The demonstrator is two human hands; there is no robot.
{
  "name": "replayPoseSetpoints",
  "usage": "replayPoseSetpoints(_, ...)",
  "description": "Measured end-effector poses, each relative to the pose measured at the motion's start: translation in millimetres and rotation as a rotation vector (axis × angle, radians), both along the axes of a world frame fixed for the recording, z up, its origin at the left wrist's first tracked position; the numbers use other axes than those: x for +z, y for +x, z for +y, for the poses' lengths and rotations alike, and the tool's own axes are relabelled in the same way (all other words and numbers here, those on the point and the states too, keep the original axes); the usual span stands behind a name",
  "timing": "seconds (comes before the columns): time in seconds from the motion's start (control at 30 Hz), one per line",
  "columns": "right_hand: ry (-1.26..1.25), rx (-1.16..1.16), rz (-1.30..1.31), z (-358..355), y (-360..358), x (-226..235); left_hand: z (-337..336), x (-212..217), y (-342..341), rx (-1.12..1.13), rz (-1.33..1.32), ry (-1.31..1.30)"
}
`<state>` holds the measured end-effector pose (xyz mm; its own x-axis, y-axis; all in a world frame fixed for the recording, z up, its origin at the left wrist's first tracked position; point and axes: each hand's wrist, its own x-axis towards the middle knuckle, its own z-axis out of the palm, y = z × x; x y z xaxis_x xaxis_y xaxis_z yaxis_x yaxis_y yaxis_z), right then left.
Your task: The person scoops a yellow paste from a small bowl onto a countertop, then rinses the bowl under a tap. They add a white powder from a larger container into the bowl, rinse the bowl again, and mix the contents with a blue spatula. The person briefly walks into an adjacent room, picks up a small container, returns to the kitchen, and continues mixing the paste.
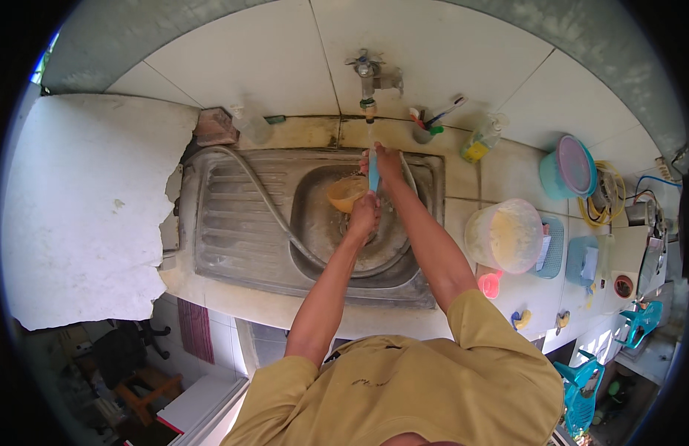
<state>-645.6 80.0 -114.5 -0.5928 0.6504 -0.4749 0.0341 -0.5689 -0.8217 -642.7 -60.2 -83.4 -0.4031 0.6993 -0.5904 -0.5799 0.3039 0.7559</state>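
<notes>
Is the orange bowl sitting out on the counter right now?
No, the orange bowl is inside the sink basin, beside the left hand, below the tap.

The dull, stained metal sink (233, 223) sits below glossy white wall tiles (240, 67) and a metal tap (368, 74).

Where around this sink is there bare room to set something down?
Free: the ribbed drainboard left of the hose, and the white slab beyond it. Crowded: the basin, with both hands and an orange bowl, and the right counter around the tub.
</notes>
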Motion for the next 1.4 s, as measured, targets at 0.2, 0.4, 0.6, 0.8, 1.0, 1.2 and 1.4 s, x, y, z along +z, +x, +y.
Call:
replayPoseSetpoints(0.2, 0.183, 0.236, 0.079, -36.7, 22.0, 4.5, 20.9, -16.9, -38.6, 0.146, -0.006, -0.026)
replayPoseSetpoints(0.4, 0.043, 0.16, 0.008, -21.2, 23.1, -14.6, 25.2, -65.5, -5.8, 0.08, 0.498, -0.109)
replayPoseSetpoints(0.6, 0.221, 0.181, -0.257, -18.5, 16.0, 18.5, 47.3, -15.3, -3.3, 0.353, 0.319, -0.007)
replayPoseSetpoints(0.8, -0.352, 0.563, -0.094, -14.6, 43.8, 59.7, 68.8, -11.2, -68.9, 0.205, 0.047, 0.167)
replayPoseSetpoints(1.0, 0.405, 0.253, -0.087, -5.7, 38.3, 16.7, 94.7, -51.0, -33.0, 0.406, 0.415, 0.241)
replayPoseSetpoints(1.2, 0.059, 0.028, -0.251, 0.1, 13.1, 40.3, 94.1, -17.9, -60.5, 0.118, 0.035, 0.26)
replayPoseSetpoints(1.4, 0.481, 0.068, -0.052, 32.9, -26.5, 16.5, 98.7, -27.7, -0.7, 0.523, 0.44, 0.129)
